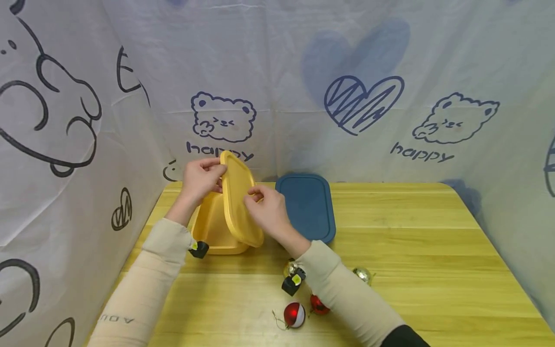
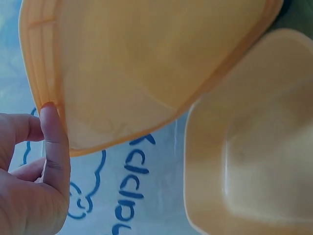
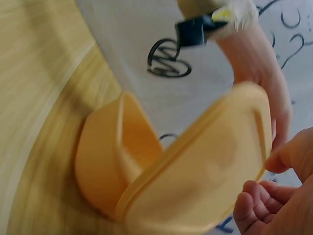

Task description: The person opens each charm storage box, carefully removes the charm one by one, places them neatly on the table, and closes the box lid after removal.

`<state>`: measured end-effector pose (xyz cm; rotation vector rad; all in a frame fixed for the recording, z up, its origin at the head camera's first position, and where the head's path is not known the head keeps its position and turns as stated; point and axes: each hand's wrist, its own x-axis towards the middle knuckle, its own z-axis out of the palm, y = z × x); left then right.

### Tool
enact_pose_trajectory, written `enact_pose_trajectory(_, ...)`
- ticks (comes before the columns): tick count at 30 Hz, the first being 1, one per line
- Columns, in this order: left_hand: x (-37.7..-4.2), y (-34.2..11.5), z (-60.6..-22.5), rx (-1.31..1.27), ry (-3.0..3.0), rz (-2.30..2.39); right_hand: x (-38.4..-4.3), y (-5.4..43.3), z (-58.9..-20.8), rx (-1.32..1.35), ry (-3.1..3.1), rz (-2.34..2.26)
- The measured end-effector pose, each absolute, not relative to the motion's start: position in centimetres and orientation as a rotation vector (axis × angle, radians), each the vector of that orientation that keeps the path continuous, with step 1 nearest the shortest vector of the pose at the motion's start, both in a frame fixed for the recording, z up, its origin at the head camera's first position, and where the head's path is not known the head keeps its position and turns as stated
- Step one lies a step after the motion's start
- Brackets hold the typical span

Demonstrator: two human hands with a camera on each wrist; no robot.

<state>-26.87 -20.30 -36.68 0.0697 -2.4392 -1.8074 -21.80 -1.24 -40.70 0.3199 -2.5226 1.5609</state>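
A yellow lid (image 1: 240, 202) is held up, tilted steeply over the right side of a yellow box (image 1: 212, 231). The left hand (image 1: 201, 178) pinches its upper left edge, the thumb on the face nearer the head camera. In the left wrist view, the lid's ribbed rim (image 2: 43, 63) shows close to those fingers. At the opposite edge, the right hand (image 1: 269, 209) has its fingers curled and its thumb at the rim, pinching it. The box stands uncovered on the table, its inside visible in the left wrist view, partly hidden by the lid in the head view.
A dark blue lidded box (image 1: 305, 205) stands right of the yellow one. Nearer the front lie a red and white bauble (image 1: 294, 314), a red bauble (image 1: 319, 304) and gold ones (image 1: 362, 274), partly behind the right sleeve. A printed cloth (image 1: 277, 96) hangs behind the wooden table (image 1: 412, 250).
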Motion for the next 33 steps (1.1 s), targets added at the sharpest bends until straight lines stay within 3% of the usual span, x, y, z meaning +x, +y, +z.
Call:
enact_pose_trajectory(14, -26.5, -23.1, -37.9, 0.171, -2.493, -1.715, -23.3, -0.8, -44.4, 0.316, -2.704, 1.490)
enact_pose_trajectory(33, -26.6, -25.3, -39.7, 0.229, -2.525, -1.604, -23.7, -1.5, -45.8, 0.339, -2.896, 1.350)
